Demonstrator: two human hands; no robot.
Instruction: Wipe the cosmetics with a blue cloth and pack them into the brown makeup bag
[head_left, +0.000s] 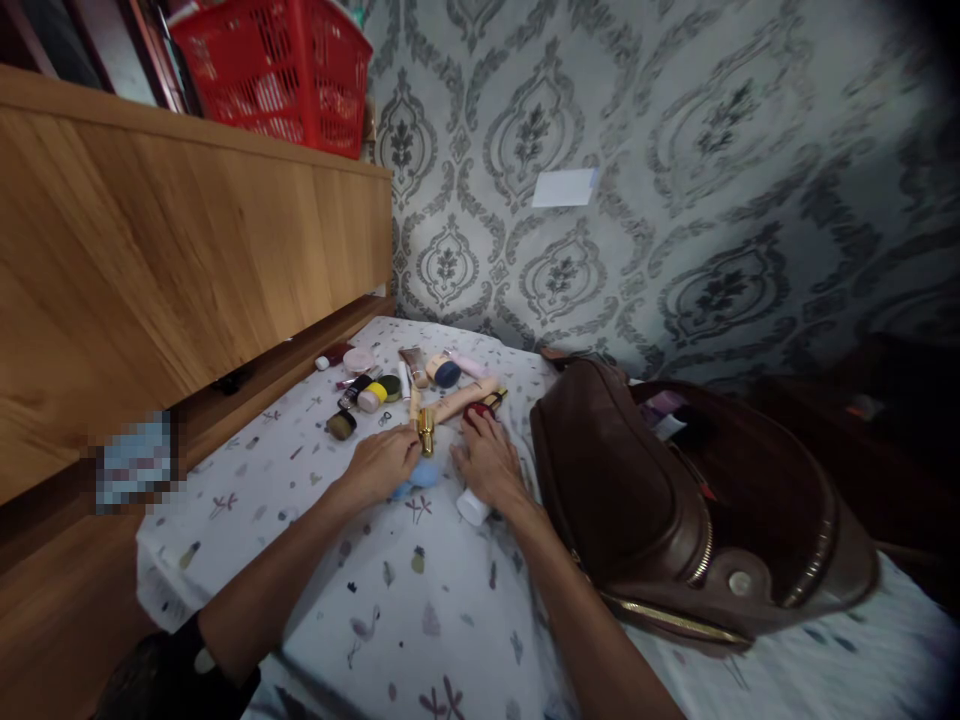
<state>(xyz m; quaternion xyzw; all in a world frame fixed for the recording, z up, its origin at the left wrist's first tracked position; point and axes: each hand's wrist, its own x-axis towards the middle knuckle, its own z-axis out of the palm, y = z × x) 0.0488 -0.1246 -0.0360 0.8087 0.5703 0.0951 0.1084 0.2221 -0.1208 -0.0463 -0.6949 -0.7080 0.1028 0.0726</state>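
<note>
Gold lipstick tube (426, 432) — upright, between left hand (379, 465) and right hand (487, 460).

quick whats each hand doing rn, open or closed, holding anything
Left hand: curled, fingers on a fluffy blue puff; cannot tell if gripping.
Right hand: curled, fingertips at a round dark red cap; cannot tell if holding.

Toward seven o'clock, the bare left forearm (255, 620) meets a black sleeve (169, 680) with a small pale oval mark (204, 660) at its cuff; toward five o'clock, the right forearm (592, 630) is bare.
</note>
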